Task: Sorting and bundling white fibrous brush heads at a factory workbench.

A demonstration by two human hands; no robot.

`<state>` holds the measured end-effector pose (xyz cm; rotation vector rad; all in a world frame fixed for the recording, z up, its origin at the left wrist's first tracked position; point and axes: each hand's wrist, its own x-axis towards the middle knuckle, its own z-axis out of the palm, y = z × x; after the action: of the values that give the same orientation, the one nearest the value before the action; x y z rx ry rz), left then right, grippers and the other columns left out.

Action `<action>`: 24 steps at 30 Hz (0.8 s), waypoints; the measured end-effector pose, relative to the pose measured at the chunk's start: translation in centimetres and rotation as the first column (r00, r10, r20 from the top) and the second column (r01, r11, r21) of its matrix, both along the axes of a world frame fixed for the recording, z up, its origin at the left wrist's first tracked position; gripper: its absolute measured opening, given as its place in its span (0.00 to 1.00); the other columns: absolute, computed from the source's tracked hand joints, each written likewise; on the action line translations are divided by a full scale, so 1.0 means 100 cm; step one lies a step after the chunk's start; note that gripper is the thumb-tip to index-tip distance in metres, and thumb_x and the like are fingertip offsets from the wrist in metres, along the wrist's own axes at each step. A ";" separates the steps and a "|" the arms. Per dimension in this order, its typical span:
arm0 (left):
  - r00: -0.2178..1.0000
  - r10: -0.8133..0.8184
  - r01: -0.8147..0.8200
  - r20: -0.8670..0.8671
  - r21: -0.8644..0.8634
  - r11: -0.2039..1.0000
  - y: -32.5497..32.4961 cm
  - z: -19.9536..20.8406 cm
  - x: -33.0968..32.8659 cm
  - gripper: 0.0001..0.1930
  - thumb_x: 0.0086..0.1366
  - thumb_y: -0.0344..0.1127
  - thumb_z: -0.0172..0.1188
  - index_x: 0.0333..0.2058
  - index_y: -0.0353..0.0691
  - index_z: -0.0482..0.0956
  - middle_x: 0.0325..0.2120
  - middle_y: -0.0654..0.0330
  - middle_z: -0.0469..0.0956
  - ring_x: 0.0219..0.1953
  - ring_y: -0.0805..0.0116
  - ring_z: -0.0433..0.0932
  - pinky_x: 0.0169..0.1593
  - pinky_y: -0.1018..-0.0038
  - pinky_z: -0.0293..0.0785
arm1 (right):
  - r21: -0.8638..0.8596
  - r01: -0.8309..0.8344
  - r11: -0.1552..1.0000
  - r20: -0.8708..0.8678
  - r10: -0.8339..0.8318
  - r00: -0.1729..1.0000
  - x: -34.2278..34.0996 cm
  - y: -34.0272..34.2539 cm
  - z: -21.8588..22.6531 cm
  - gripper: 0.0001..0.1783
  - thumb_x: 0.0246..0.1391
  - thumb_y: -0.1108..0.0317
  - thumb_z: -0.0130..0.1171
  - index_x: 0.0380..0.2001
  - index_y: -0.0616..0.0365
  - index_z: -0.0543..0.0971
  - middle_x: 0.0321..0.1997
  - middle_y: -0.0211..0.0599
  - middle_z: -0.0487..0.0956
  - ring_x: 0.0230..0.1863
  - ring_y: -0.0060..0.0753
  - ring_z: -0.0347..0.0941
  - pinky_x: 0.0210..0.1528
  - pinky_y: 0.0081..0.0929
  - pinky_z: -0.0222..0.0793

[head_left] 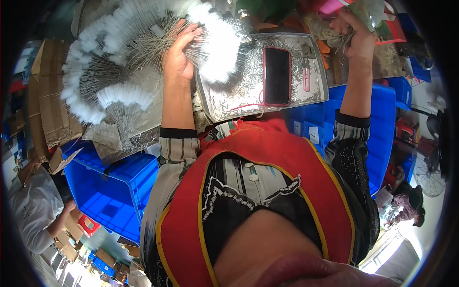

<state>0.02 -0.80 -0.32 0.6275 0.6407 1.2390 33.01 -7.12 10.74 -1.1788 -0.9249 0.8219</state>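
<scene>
**Hands among wire-stemmed white brushes at a crowded workbench**

Crowding the workspace are blue plastic crates [119, 186] below and to the right, with flattened cardboard boxes [48, 95] lying along the left edge. A shallow metal tray [229, 103] is sitting in the middle, lined with loose thin wires, and a dark phone in a red case [277, 75] is lying flat on it beside a small pink clip-like thing [306, 79].

The left hand [180, 52] is reaching up and forward, its fingers curling closed around a fanned bundle of white-tipped wire brushes [143, 38]; the stems are passing under the palm and the fluffy white heads are spreading out to either side. More of the same brushes [103, 95] are lying in fanned rows on the bench just left of that hand.

The right hand [356, 36] is raised at the far right, well apart from the left, its fingers closing on a small bunch of thin wires [345, 42] among the clutter there.

At the lower left, another person in a white sleeve [36, 210] is working near more boxes.
</scene>
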 end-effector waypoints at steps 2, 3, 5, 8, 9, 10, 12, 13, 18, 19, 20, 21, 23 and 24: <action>1.000 -0.004 0.004 -0.003 0.007 1.000 0.000 0.001 0.000 0.26 0.52 0.21 0.48 0.51 0.28 0.53 0.41 0.46 0.70 0.42 0.60 0.71 0.44 0.72 0.69 | 0.008 -0.021 1.000 -0.005 0.021 1.000 0.001 0.000 -0.001 0.08 0.43 0.74 0.50 0.14 0.61 0.67 0.10 0.29 0.59 0.17 0.28 0.61 0.28 0.26 0.63; 1.000 -0.009 0.009 -0.006 0.015 1.000 0.000 0.001 0.000 0.26 0.52 0.21 0.48 0.51 0.28 0.53 0.41 0.46 0.70 0.42 0.60 0.71 0.44 0.72 0.69 | -0.002 -0.030 1.000 -0.007 0.030 1.000 0.001 -0.001 0.001 0.08 0.43 0.74 0.50 0.14 0.61 0.67 0.11 0.30 0.59 0.17 0.28 0.61 0.28 0.26 0.63; 1.000 0.002 -0.002 -0.017 0.011 1.000 0.001 0.001 0.001 0.25 0.52 0.21 0.48 0.50 0.28 0.54 0.41 0.46 0.70 0.41 0.60 0.72 0.44 0.72 0.69 | -0.017 -0.037 0.999 -0.008 0.037 0.999 -0.001 0.000 0.005 0.09 0.43 0.74 0.50 0.13 0.61 0.67 0.11 0.30 0.59 0.17 0.28 0.61 0.28 0.26 0.63; 0.999 0.012 -0.012 -0.043 0.006 1.000 0.000 0.001 0.000 0.25 0.52 0.21 0.49 0.50 0.28 0.56 0.40 0.46 0.70 0.42 0.61 0.71 0.44 0.72 0.69 | -0.063 0.059 0.996 0.078 -0.054 0.996 -0.007 -0.001 0.016 0.10 0.42 0.73 0.51 0.12 0.61 0.66 0.11 0.30 0.59 0.17 0.28 0.62 0.28 0.26 0.63; 0.999 0.015 -0.015 -0.046 0.008 1.000 0.000 0.000 -0.001 0.25 0.51 0.22 0.49 0.50 0.28 0.56 0.40 0.46 0.70 0.42 0.60 0.71 0.44 0.72 0.69 | -0.063 0.049 0.997 0.079 -0.044 0.996 -0.006 0.000 0.018 0.10 0.42 0.73 0.51 0.12 0.61 0.66 0.11 0.30 0.60 0.17 0.29 0.62 0.27 0.26 0.63; 0.999 0.017 -0.017 -0.047 0.012 1.000 0.000 0.001 0.000 0.25 0.51 0.22 0.49 0.49 0.28 0.56 0.40 0.46 0.70 0.42 0.60 0.71 0.44 0.72 0.69 | -0.063 0.041 0.997 0.083 -0.036 0.996 -0.004 0.001 0.020 0.10 0.42 0.73 0.51 0.12 0.61 0.66 0.10 0.30 0.60 0.17 0.29 0.63 0.26 0.26 0.63; 0.998 0.023 -0.022 -0.050 0.015 1.000 0.000 0.001 0.000 0.25 0.51 0.22 0.50 0.49 0.28 0.57 0.40 0.46 0.70 0.43 0.60 0.71 0.44 0.72 0.69 | -0.014 0.000 1.000 0.090 0.001 0.996 -0.001 0.001 0.018 0.09 0.41 0.74 0.51 0.12 0.62 0.67 0.11 0.31 0.61 0.17 0.29 0.63 0.26 0.26 0.63; 0.999 0.023 -0.022 -0.045 0.007 1.000 0.000 0.001 0.000 0.25 0.51 0.22 0.49 0.49 0.28 0.57 0.41 0.46 0.70 0.43 0.60 0.71 0.45 0.72 0.69 | 0.034 -0.037 0.999 0.100 0.033 0.994 0.001 0.002 0.017 0.08 0.41 0.75 0.51 0.13 0.63 0.68 0.11 0.32 0.62 0.17 0.29 0.64 0.25 0.26 0.63; 1.000 0.007 -0.007 -0.022 0.005 1.000 0.003 -0.002 0.001 0.24 0.51 0.20 0.48 0.49 0.28 0.57 0.41 0.46 0.69 0.44 0.59 0.70 0.46 0.70 0.68 | 0.420 0.024 0.907 0.447 -0.230 0.865 -0.012 0.003 -0.041 0.06 0.40 0.78 0.49 0.13 0.65 0.68 0.12 0.36 0.66 0.17 0.29 0.64 0.25 0.27 0.65; 0.999 0.002 -0.003 0.037 0.014 1.000 0.005 -0.003 0.000 0.24 0.51 0.20 0.48 0.49 0.29 0.57 0.41 0.46 0.69 0.44 0.58 0.70 0.47 0.70 0.68 | 0.516 -0.127 0.847 0.703 -0.334 0.628 -0.012 0.008 -0.047 0.06 0.39 0.79 0.49 0.13 0.66 0.68 0.13 0.37 0.67 0.17 0.30 0.64 0.26 0.29 0.66; 0.995 -0.005 0.002 0.096 0.023 1.000 0.006 -0.004 0.000 0.24 0.51 0.20 0.48 0.49 0.29 0.57 0.41 0.46 0.69 0.44 0.58 0.70 0.47 0.69 0.68 | 0.313 0.095 0.945 0.115 -0.137 0.984 -0.008 0.010 -0.046 0.08 0.39 0.78 0.49 0.11 0.65 0.68 0.12 0.38 0.66 0.17 0.31 0.64 0.28 0.31 0.67; 0.995 0.000 -0.003 0.100 0.027 1.000 0.007 -0.004 0.002 0.24 0.51 0.20 0.48 0.49 0.29 0.57 0.41 0.46 0.69 0.44 0.58 0.70 0.47 0.69 0.68 | 0.189 0.066 0.980 0.059 -0.078 0.995 0.002 0.005 -0.038 0.09 0.40 0.78 0.49 0.10 0.65 0.67 0.10 0.36 0.63 0.15 0.32 0.62 0.27 0.32 0.66; 0.991 0.019 -0.021 0.130 0.015 1.000 0.004 -0.005 -0.003 0.24 0.51 0.20 0.48 0.49 0.30 0.57 0.42 0.46 0.68 0.44 0.57 0.69 0.49 0.68 0.67 | 0.058 0.083 0.995 -0.010 -0.082 0.997 0.006 0.006 -0.021 0.10 0.40 0.77 0.49 0.10 0.64 0.67 0.10 0.34 0.61 0.14 0.31 0.60 0.26 0.30 0.65; 0.990 0.028 -0.028 0.141 0.002 1.000 0.002 -0.005 -0.005 0.24 0.51 0.19 0.47 0.49 0.31 0.58 0.42 0.46 0.67 0.45 0.57 0.69 0.50 0.68 0.66 | 0.055 0.084 0.995 -0.014 -0.083 0.996 0.001 0.004 -0.009 0.10 0.40 0.77 0.49 0.10 0.64 0.67 0.10 0.34 0.61 0.14 0.31 0.60 0.26 0.30 0.65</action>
<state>-0.43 -0.58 -0.81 0.5303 0.5311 1.2987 33.16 -6.76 9.84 -1.1551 -0.8773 0.7306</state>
